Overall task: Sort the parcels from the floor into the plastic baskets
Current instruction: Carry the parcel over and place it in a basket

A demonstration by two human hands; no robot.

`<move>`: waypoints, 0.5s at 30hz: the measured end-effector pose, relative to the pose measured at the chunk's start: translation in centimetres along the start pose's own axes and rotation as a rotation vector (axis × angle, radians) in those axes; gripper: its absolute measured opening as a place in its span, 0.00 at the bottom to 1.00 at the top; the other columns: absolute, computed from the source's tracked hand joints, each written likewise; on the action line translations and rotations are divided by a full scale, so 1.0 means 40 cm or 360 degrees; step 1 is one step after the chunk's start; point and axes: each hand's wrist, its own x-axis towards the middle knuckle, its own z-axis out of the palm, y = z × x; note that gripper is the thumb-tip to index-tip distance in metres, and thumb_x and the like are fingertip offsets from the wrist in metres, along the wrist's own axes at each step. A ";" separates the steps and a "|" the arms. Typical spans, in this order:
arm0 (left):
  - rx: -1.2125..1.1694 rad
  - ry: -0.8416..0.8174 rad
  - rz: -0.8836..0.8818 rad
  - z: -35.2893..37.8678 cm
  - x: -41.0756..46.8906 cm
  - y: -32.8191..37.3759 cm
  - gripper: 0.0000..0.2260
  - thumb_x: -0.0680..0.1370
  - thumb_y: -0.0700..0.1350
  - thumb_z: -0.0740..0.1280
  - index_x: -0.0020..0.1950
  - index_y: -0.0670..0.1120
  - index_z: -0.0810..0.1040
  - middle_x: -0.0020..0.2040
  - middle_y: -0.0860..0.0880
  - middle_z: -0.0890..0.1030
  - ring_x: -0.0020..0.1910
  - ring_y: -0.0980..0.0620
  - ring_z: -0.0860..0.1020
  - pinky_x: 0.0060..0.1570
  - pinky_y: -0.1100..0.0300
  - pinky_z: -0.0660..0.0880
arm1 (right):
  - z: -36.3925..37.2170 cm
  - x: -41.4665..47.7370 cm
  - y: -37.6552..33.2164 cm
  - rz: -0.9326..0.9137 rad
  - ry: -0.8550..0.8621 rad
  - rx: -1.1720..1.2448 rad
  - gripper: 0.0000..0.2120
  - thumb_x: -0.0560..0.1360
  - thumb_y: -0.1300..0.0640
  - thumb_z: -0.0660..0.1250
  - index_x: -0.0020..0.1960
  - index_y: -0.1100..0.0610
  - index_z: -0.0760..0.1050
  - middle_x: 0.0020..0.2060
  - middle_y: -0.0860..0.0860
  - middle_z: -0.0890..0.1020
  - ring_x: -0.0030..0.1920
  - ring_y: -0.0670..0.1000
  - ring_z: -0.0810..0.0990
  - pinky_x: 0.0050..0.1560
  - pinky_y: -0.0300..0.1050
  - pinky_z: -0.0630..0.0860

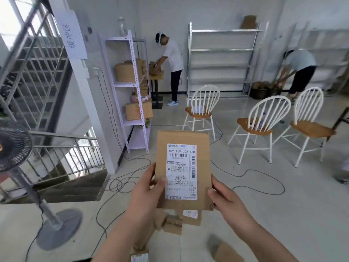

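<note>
I hold a flat brown cardboard parcel (203,140) upright in front of me, its white shipping label facing me. My left hand (146,193) grips its lower left edge, thumb on the label. My right hand (225,199) grips the lower right edge, thumb on the front face. Below the held parcel, several more brown parcels (172,225) lie on the floor, one (227,253) at the lower right and one (139,259) at the bottom edge. No plastic basket is clearly in view.
A standing fan (13,146) is at the left beside a stair railing (75,154). Cables (245,173) trail over the floor. Three white chairs (262,127) stand ahead right. A white rack (132,87) with boxes and metal shelving (224,59) line the wall. Two people work at the back.
</note>
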 end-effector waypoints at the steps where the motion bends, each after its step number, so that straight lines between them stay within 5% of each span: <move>1: -0.0016 0.0000 0.0010 0.011 0.003 0.012 0.18 0.79 0.43 0.63 0.66 0.58 0.71 0.54 0.61 0.81 0.55 0.57 0.79 0.55 0.55 0.77 | -0.014 -0.006 -0.008 -0.0017 0.0010 -0.0006 0.22 0.81 0.63 0.55 0.70 0.43 0.67 0.58 0.38 0.80 0.56 0.39 0.79 0.48 0.31 0.75; 3: -0.0030 -0.0025 0.0041 0.028 0.012 0.031 0.17 0.78 0.44 0.64 0.64 0.60 0.73 0.52 0.64 0.82 0.53 0.59 0.80 0.55 0.53 0.77 | -0.040 -0.015 -0.023 -0.0056 0.0031 -0.0022 0.22 0.81 0.63 0.55 0.69 0.43 0.67 0.59 0.39 0.80 0.56 0.39 0.79 0.48 0.31 0.74; 7: -0.0069 -0.0157 0.0153 0.062 0.039 0.063 0.17 0.78 0.43 0.64 0.64 0.60 0.73 0.53 0.64 0.81 0.50 0.65 0.80 0.45 0.68 0.76 | -0.083 -0.022 -0.038 -0.0115 0.0140 -0.0019 0.22 0.81 0.63 0.55 0.67 0.40 0.70 0.58 0.39 0.80 0.54 0.38 0.79 0.47 0.30 0.74; 12: -0.0102 -0.0233 0.0234 0.081 0.084 0.110 0.17 0.78 0.41 0.64 0.66 0.54 0.73 0.57 0.59 0.81 0.52 0.60 0.80 0.57 0.54 0.76 | -0.091 -0.015 -0.058 -0.0198 0.0297 -0.0007 0.20 0.79 0.55 0.57 0.65 0.35 0.71 0.60 0.38 0.78 0.60 0.37 0.76 0.54 0.36 0.74; 15: -0.0105 -0.0333 0.0322 0.077 0.130 0.136 0.16 0.78 0.42 0.65 0.62 0.58 0.74 0.52 0.65 0.81 0.49 0.64 0.80 0.53 0.58 0.77 | -0.080 -0.007 -0.083 -0.0234 0.0461 -0.0028 0.21 0.81 0.58 0.57 0.64 0.34 0.71 0.58 0.38 0.80 0.55 0.37 0.78 0.48 0.32 0.75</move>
